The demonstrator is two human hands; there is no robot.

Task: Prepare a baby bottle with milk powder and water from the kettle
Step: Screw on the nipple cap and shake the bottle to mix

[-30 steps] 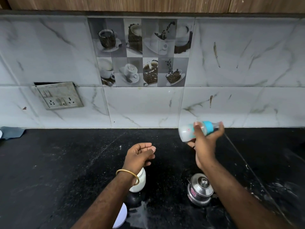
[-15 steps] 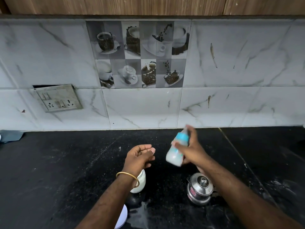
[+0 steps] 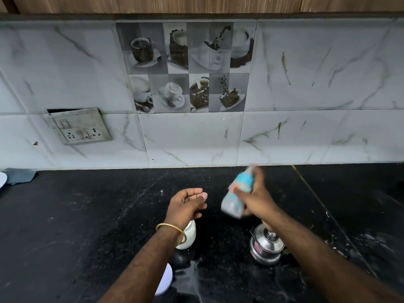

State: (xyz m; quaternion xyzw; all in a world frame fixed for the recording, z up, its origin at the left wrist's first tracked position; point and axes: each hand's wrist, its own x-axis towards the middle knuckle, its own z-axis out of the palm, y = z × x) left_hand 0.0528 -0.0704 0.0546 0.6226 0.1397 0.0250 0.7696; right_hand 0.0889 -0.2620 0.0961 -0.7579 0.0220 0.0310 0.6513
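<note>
My right hand (image 3: 256,199) grips the baby bottle (image 3: 237,194) above the counter. The bottle has a blue collar, holds milky white liquid and is blurred, tilted with its teat end up and away. My left hand (image 3: 187,204) hovers palm-up beside it, fingers loosely curled, holding nothing; a gold bangle sits on that wrist. A small steel kettle (image 3: 265,248) with its lid on stands on the black counter under my right forearm. A white jar (image 3: 188,236) stands partly hidden behind my left wrist.
A white round lid (image 3: 165,281) lies near the counter's front, next to a wet patch (image 3: 192,274). A grey cloth (image 3: 18,174) lies at the far left by the tiled wall. A socket plate (image 3: 80,127) is mounted on the wall.
The bottle swung from lying sideways, higher and to the right, down and leftward to a tilted upright pose, then shifted slightly. My left hand stayed in place.
</note>
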